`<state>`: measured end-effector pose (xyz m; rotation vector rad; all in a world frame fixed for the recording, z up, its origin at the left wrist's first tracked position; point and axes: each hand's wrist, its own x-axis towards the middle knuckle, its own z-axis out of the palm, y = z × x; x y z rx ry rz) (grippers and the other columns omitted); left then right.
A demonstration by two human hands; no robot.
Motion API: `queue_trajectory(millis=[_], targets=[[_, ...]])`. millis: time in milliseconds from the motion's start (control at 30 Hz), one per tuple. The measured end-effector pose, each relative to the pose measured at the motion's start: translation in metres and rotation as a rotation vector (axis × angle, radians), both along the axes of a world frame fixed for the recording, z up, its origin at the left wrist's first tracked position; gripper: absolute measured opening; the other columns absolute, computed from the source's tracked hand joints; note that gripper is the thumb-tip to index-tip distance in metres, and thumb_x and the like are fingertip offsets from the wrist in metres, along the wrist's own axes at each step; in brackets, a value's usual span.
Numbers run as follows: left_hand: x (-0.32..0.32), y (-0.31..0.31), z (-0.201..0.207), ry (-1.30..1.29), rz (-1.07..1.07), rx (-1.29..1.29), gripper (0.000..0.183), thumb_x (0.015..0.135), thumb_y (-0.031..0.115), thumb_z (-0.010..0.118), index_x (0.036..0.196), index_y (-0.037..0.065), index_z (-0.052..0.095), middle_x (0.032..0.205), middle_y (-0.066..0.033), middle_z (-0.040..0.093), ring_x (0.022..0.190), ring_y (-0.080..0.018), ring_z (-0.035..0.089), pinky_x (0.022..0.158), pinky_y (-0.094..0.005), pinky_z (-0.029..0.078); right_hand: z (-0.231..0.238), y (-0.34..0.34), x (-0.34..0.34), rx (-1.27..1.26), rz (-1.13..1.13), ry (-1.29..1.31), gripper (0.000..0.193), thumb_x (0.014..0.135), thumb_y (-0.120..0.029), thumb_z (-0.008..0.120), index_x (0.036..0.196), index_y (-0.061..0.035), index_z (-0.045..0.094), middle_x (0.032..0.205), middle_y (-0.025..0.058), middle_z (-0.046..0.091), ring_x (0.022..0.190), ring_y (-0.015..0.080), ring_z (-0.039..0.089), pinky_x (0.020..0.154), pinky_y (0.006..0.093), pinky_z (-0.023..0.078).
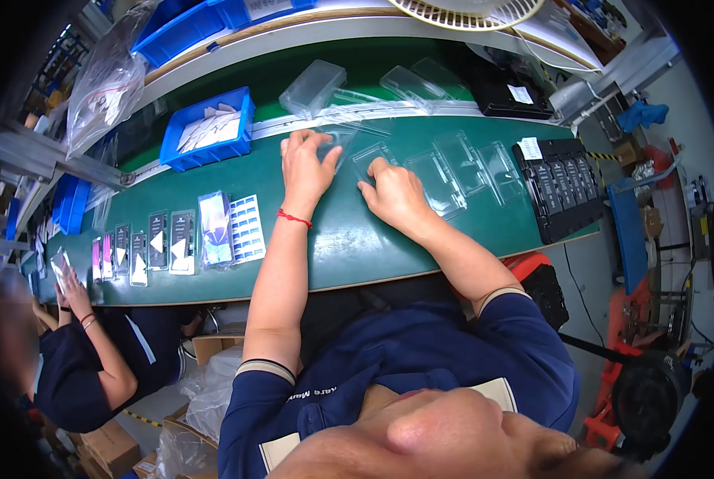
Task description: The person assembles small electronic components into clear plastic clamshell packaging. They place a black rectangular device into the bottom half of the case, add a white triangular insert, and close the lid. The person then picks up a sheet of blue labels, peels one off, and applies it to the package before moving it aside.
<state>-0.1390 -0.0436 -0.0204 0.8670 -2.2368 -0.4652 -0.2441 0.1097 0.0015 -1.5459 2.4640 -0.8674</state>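
Observation:
My left hand (pixel 303 172), with a red string at its wrist, is closed at the edge of a clear plastic case (pixel 339 150) near the back of the green table. Its thumb and fingers lie on either side of the thin case. To its right, my right hand (pixel 398 194) has bent fingers at the near edge of another clear case (pixel 370 153), which lies on the table. Glare and see-through plastic make the exact grip hard to see. Several more clear cases (pixel 435 180) lie in a row right of my right hand.
Stacked clear cases (pixel 313 88) stand at the back. A blue bin (pixel 207 129) holds white paper pieces. Left lie dark flat packs (pixel 183 242), a shiny packet (pixel 215 229) and a label sheet (pixel 247 229). A black tray (pixel 559 189) sits at right. A co-worker's hand (pixel 71 289) is at far left.

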Motion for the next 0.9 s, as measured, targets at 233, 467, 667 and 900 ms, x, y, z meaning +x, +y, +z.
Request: queue_trajectory(millis=[233,467,667,900], targets=[[-0.003,-0.001,-0.01,0.011,0.062,-0.187,0.034,0.075,0.02,0.076,0.107,0.009,0.071,0.118,-0.0144,0.06,0.111,-0.0338,0.052,0.093,-0.0436,0.044,0.004,0.059,-0.075,-0.274,-0.154,0.441,0.042,0.078,-0.037,0.073,0.105,-0.0054,0.062,0.103,0.0133,0.061,0.099,0.033,0.054,0.087,0.0449,0.039],[-0.016,0.096,0.011,-0.178,-0.461,-0.19,0.072,0.073,0.057,0.071,0.132,0.018,0.057,0.137,-0.0244,0.044,0.128,-0.0427,0.038,0.105,-0.0578,0.028,-0.018,0.116,-0.124,0.215,-0.301,0.429,0.061,0.085,-0.054,0.058,0.141,-0.0303,0.047,0.145,0.0239,0.039,0.137,0.0436,0.03,0.107,0.0686,0.019],[-0.005,0.123,0.017,-0.365,-0.57,-0.173,0.078,0.067,0.063,0.073,0.128,0.016,0.06,0.138,-0.0238,0.043,0.133,-0.0432,0.035,0.104,-0.0642,0.025,-0.025,0.121,-0.071,0.19,-0.382,0.408,0.06,0.087,-0.044,0.058,0.141,-0.0223,0.046,0.143,0.0249,0.04,0.136,0.0448,0.031,0.103,0.0691,0.023],[0.016,0.121,0.017,-0.233,-0.539,-0.146,0.07,0.066,0.047,0.081,0.121,0.009,0.061,0.136,-0.0216,0.046,0.128,-0.0416,0.041,0.105,-0.059,0.029,0.008,0.142,-0.111,-0.145,-0.325,0.364,0.049,0.083,-0.031,0.068,0.124,-0.0059,0.058,0.131,0.0246,0.05,0.122,0.0442,0.046,0.104,0.0515,0.036]])
